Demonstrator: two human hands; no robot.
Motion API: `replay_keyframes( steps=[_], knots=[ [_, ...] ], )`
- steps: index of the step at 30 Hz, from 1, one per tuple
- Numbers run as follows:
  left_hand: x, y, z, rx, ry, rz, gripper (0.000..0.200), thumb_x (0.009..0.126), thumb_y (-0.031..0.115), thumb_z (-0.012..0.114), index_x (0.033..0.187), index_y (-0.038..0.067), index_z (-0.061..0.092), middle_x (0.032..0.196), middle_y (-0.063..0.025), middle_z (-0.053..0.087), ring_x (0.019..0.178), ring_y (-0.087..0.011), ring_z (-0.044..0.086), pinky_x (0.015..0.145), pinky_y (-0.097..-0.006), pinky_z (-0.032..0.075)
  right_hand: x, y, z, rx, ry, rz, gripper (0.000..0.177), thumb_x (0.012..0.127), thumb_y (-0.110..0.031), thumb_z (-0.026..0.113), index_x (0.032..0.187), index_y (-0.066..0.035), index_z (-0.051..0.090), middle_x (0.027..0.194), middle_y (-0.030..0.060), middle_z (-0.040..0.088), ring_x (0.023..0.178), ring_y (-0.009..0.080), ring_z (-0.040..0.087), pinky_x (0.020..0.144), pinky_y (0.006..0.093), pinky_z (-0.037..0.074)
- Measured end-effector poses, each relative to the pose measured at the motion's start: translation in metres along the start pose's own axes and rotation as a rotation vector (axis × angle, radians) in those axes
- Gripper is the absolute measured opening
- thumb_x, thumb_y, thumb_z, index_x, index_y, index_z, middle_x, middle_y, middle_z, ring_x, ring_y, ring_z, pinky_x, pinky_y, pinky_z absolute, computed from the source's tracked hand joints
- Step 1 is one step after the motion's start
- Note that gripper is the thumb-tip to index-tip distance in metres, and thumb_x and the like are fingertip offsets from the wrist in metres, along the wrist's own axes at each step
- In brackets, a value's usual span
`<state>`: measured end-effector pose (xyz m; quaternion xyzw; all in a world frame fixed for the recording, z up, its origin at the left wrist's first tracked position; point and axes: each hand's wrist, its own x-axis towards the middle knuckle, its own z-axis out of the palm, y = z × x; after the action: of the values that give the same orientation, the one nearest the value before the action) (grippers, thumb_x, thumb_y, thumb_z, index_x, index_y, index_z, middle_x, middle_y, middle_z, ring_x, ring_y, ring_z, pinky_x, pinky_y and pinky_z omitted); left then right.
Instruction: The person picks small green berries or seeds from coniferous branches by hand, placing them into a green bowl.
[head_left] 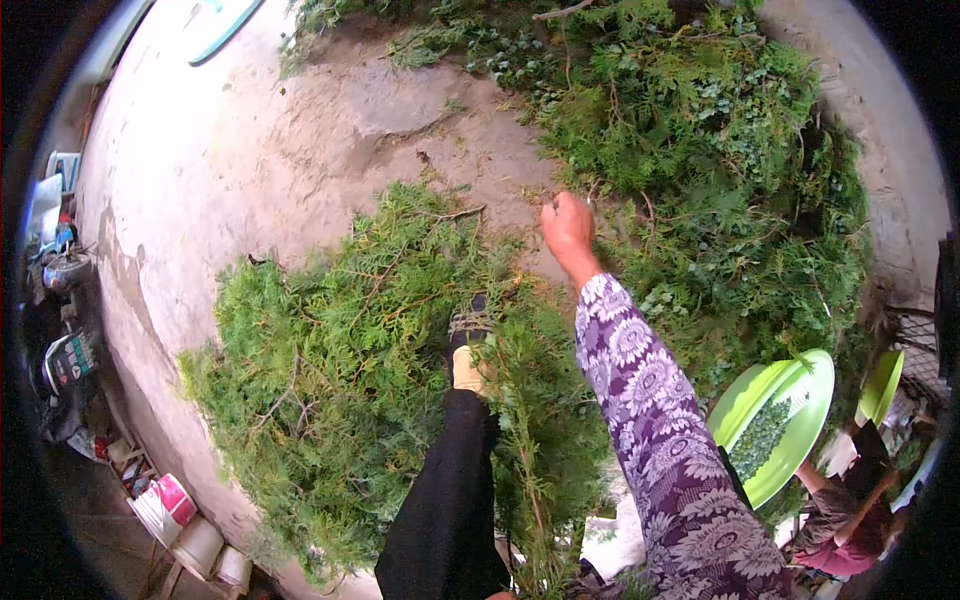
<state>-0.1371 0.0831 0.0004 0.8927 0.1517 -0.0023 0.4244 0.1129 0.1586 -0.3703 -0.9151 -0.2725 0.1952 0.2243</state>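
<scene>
Green, feathery conifer cuttings, in two heaps. Near pile [330, 340]: around the person's black-trousered leg [440, 500]. Far pile [710, 190]: ahead and to the right. Right hand [569, 230], in a purple floral sleeve [660, 430]: just beside the far pile's edge, fingers curled in; whether they pinch a twig cannot be told. Left hand [503, 597]: a sliver at the lower edge, grip unreadable, near a long sprig [530, 470]. Handling, as judged: grasp each cutting by its woody stem and ease it out of the tangle, clear of the green basin [803, 468] holding small green pieces [760, 438]. Surface: worn, pale concrete floor [230, 150], scattered with debris. Room: buckets [165, 508] at left; a co-worker [840, 555] at right, near a second green basin [880, 388].
</scene>
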Motion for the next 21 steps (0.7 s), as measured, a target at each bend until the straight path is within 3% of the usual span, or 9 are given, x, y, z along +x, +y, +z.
replay_keyframes(
  steps=[3, 7, 11, 12, 15, 18, 19, 21],
  knots=[
    [0.002, 0.003, -0.002, -0.017, 0.008, 0.042, 0.028, 0.056, 0.012, 0.059, 0.084, 0.006, 0.057, 0.066, -0.0034, 0.043, 0.057, -0.0155, 0.042, 0.052, -0.0285, 0.035, -0.031, 0.028, -0.025, 0.134, 0.091, -0.092, 0.022, 0.075, -0.022, 0.056, 0.084, -0.002, 0.053, 0.074, 0.0195, 0.059, 0.067, 0.035, 0.058, 0.059, 0.0416, 0.044],
    [-0.001, 0.019, -0.003, -0.028, -0.064, 0.052, 0.026, 0.057, 0.009, 0.058, 0.083, 0.006, 0.056, 0.065, -0.0047, 0.042, 0.054, -0.0169, 0.04, 0.05, -0.0288, 0.034, -0.091, 0.076, -0.117, 0.224, 0.013, -0.011, 0.023, 0.077, -0.021, 0.057, 0.088, -0.001, 0.054, 0.076, 0.0189, 0.059, 0.066, 0.0319, 0.059, 0.059, 0.0384, 0.045],
    [-0.003, 0.02, 0.004, -0.005, -0.118, 0.09, 0.017, 0.066, 0.008, 0.059, 0.083, 0.004, 0.057, 0.07, -0.0048, 0.049, 0.056, -0.019, 0.044, 0.051, -0.0313, 0.036, -0.16, 0.136, -0.245, -0.027, 0.175, -0.03, 0.02, 0.076, -0.018, 0.058, 0.09, -0.004, 0.052, 0.076, 0.0169, 0.061, 0.061, 0.0267, 0.061, 0.054, 0.0342, 0.048],
    [-0.004, 0.022, 0.006, 0.012, -0.129, 0.093, 0.015, 0.068, 0.008, 0.06, 0.083, 0.004, 0.057, 0.072, -0.0048, 0.05, 0.056, -0.0196, 0.045, 0.052, -0.0319, 0.037, -0.178, 0.148, -0.277, 0.079, 0.153, 0.061, 0.019, 0.077, -0.018, 0.058, 0.09, -0.005, 0.053, 0.076, 0.0156, 0.062, 0.061, 0.0255, 0.062, 0.054, 0.0341, 0.048],
    [0.006, 0.03, 0.012, 0.152, -0.262, 0.056, 0.012, 0.063, 0.006, 0.058, 0.07, 0.007, 0.049, 0.063, -0.0077, 0.048, 0.056, -0.0263, 0.051, 0.049, -0.0357, 0.041, -0.232, 0.169, -0.357, -0.196, 0.271, 0.211, 0.025, 0.076, -0.016, 0.057, 0.097, -0.004, 0.051, 0.075, 0.0162, 0.06, 0.064, 0.0276, 0.06, 0.059, 0.0357, 0.048],
    [0.008, 0.025, 0.03, 0.097, -0.104, 0.104, 0.012, 0.063, 0.006, 0.055, 0.065, 0.008, 0.044, 0.059, -0.0097, 0.047, 0.05, -0.0271, 0.05, 0.045, -0.0376, 0.039, -0.286, 0.238, -0.379, -0.566, 0.516, 0.103, 0.025, 0.074, -0.019, 0.058, 0.094, -0.004, 0.056, 0.079, 0.0176, 0.058, 0.073, 0.033, 0.056, 0.071, 0.0421, 0.044],
    [0.011, 0.026, 0.034, 0.059, -0.056, 0.122, 0.012, 0.064, 0.005, 0.055, 0.065, 0.007, 0.043, 0.058, -0.0106, 0.047, 0.051, -0.0293, 0.05, 0.046, -0.0382, 0.04, -0.299, 0.257, -0.38, -0.562, 0.525, 0.124, 0.025, 0.074, -0.019, 0.058, 0.094, -0.004, 0.056, 0.079, 0.0176, 0.058, 0.073, 0.033, 0.056, 0.071, 0.0421, 0.044],
    [0.012, 0.026, 0.04, -0.009, 0.004, 0.085, 0.014, 0.068, 0.005, 0.056, 0.063, 0.005, 0.043, 0.056, -0.0151, 0.046, 0.051, -0.0328, 0.051, 0.045, -0.0397, 0.04, -0.31, 0.291, -0.387, -0.516, 0.33, 0.319, 0.027, 0.074, -0.025, 0.057, 0.092, -0.005, 0.058, 0.079, 0.0196, 0.058, 0.076, 0.0347, 0.055, 0.074, 0.0419, 0.043]
  ],
)
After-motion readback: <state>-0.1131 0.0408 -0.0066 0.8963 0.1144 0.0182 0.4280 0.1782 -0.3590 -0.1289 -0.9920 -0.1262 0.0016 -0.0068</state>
